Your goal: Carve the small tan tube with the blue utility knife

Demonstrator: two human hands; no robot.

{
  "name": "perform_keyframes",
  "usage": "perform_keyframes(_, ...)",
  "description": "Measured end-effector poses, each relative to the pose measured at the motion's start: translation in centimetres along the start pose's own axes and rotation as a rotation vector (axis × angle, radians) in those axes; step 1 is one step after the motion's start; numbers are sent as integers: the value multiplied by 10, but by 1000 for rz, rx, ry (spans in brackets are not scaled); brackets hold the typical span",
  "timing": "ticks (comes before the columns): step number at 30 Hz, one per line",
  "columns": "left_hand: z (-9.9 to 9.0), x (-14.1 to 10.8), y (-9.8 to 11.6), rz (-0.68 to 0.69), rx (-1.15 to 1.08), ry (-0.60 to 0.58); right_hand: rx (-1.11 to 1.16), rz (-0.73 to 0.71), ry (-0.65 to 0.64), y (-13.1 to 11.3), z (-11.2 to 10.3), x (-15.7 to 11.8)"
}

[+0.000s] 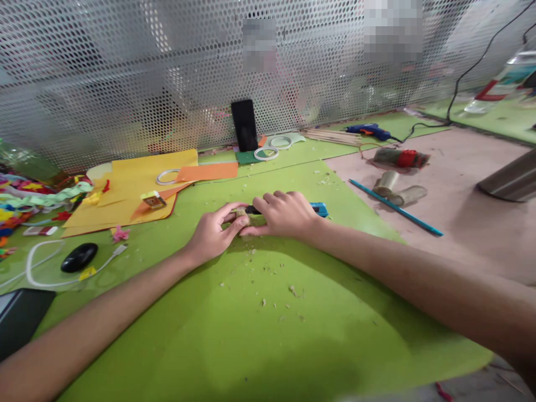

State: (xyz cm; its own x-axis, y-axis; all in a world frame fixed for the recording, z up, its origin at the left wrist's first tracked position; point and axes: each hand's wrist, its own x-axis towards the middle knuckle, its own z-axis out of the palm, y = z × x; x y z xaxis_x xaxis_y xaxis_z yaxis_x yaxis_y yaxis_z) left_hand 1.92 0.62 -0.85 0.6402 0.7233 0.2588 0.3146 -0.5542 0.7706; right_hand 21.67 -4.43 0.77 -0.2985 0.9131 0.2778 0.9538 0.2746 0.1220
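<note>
My left hand point(215, 231) is closed round a small tan piece point(242, 214) that looks like wood or cork. In my right hand point(285, 215) is a blue and black cutter point(319, 209), its blue end sticking out past the palm and its dark front end at the tan piece. The fingertips of both hands almost meet at that piece. Crumbs and shavings point(292, 290) lie scattered on the green table mat point(226, 346) below and around the hands.
Yellow sheets point(146, 167), a black mouse point(79, 257) and a white cable point(29, 268) lie left. A phone point(245, 125) leans on the perforated screen point(201, 72). To the right are a glue gun point(368, 131), a blue stick point(396, 208) and tan cylinders point(408, 195).
</note>
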Motion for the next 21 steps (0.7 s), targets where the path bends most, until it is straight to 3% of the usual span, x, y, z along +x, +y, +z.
perform_keyframes(21, -2, -3, 1, 29, 118, -5, 77, 18, -87, 1, -3, 0)
